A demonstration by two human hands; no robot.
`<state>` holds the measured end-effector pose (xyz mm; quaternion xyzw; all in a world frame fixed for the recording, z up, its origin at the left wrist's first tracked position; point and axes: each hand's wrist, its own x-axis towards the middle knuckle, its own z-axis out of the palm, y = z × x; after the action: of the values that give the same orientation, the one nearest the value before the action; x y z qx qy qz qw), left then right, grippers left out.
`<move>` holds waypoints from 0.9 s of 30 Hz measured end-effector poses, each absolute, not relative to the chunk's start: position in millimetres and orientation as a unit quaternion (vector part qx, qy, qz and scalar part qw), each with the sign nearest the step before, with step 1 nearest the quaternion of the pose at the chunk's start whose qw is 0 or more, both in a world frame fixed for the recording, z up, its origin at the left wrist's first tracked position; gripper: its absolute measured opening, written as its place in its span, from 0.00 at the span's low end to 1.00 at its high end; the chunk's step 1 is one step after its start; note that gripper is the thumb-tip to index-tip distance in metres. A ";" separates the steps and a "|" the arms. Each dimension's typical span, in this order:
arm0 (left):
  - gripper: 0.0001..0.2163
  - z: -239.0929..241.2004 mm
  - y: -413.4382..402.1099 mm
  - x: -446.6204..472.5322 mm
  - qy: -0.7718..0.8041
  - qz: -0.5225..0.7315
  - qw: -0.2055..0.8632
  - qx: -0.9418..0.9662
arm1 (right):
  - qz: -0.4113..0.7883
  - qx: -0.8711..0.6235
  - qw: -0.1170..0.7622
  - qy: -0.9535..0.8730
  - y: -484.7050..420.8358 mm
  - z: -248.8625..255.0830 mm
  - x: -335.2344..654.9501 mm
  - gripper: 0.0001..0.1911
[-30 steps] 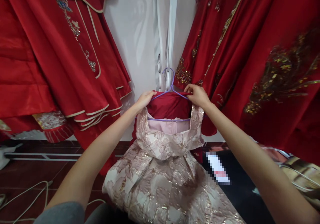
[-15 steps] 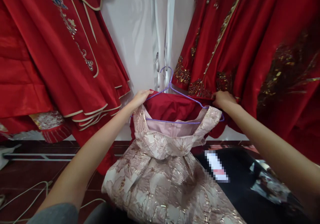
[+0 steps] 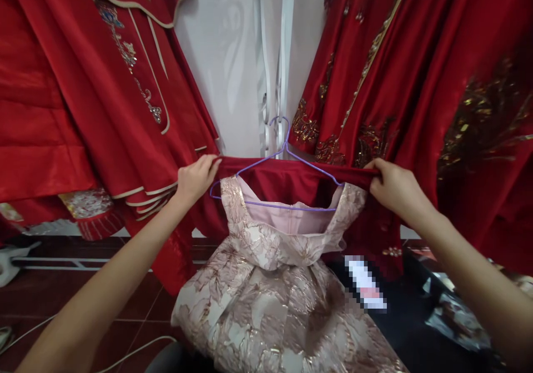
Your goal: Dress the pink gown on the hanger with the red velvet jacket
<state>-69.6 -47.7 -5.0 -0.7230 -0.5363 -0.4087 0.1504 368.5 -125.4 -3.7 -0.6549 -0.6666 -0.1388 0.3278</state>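
Note:
My left hand [image 3: 199, 177] pinches one end of the top edge of a dark red satin garment [image 3: 281, 187]. The other end of that edge is gripped by my right hand [image 3: 393, 188], so the fabric stretches nearly level between them. In front of it is a thin purple hanger [image 3: 314, 166] with its hook pointing up. A pale pink and gold brocade dress [image 3: 287, 301] with wide shoulder straps hangs on this hanger and covers much of the red garment. Beaded trim shows on the red cloth below my right hand.
Red embroidered gowns hang at the left [image 3: 137, 101] and right [image 3: 362, 73], before a white cabinet [image 3: 237, 56]. A black surface at lower right bears a blurred white label [image 3: 364, 284] and a clear plastic bag [image 3: 458, 320]. A cable [image 3: 137, 351] crosses the dark tiled floor.
My hands have moved apart, the left one outward to the left and the right one slightly to the right. The red garment's top edge is now pulled straighter and wider.

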 end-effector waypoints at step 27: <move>0.10 -70.7 -108.2 39.0 -0.445 -0.448 -0.207 -0.747 | 0.373 -0.347 0.610 -0.607 -130.2 -97.6 193.9 0.16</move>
<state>39.0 -108.2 -70.7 -0.7466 -0.4454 -0.4484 -0.2075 193.9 -130.2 -97.6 -0.3474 -0.6069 0.3727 0.6099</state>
